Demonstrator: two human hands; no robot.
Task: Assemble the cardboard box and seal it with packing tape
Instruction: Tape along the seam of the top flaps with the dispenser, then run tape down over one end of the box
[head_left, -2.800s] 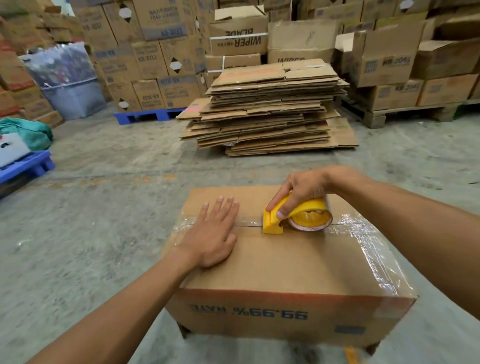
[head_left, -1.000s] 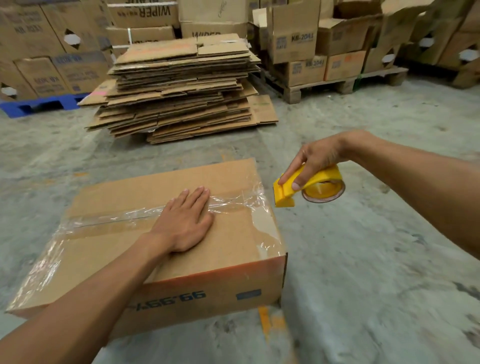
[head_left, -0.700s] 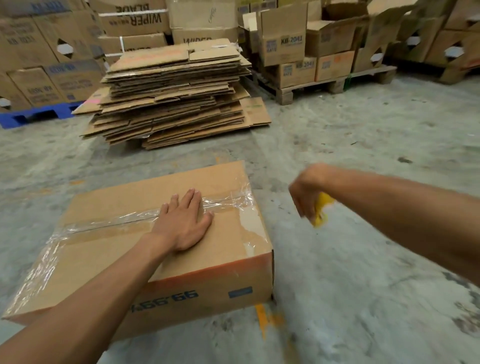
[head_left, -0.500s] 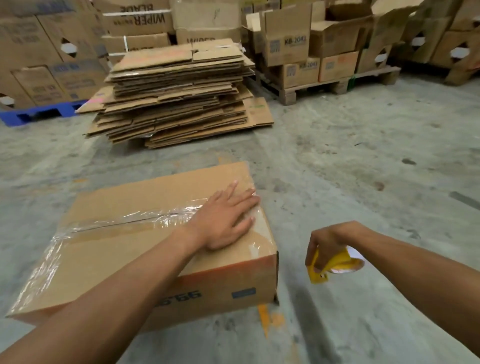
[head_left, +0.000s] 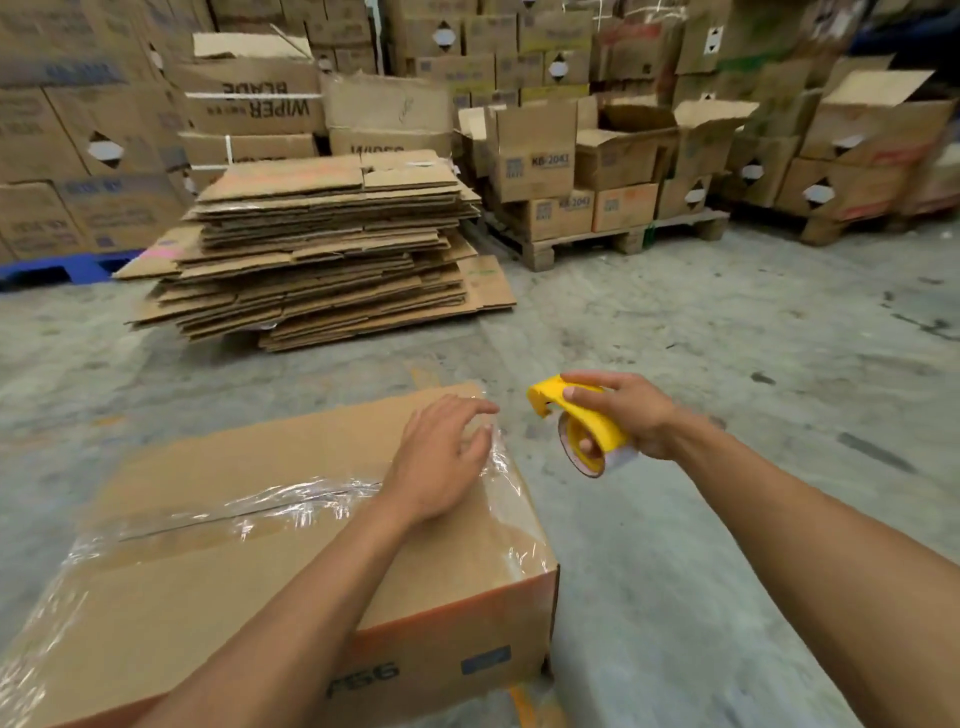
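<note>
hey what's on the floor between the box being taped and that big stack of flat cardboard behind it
Nothing: in the head view, only bare concrete floor separates the taped box from the stack of flattened cardboard.

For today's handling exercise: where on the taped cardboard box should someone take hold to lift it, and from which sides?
Probably grip the cardboard box low on its two short ends, hands coming in from left and right. It is wide and flat, its top is slick with clear tape, and no handle holes show. The left hand rests on top; the right hand holds the tape dispenser.
</note>
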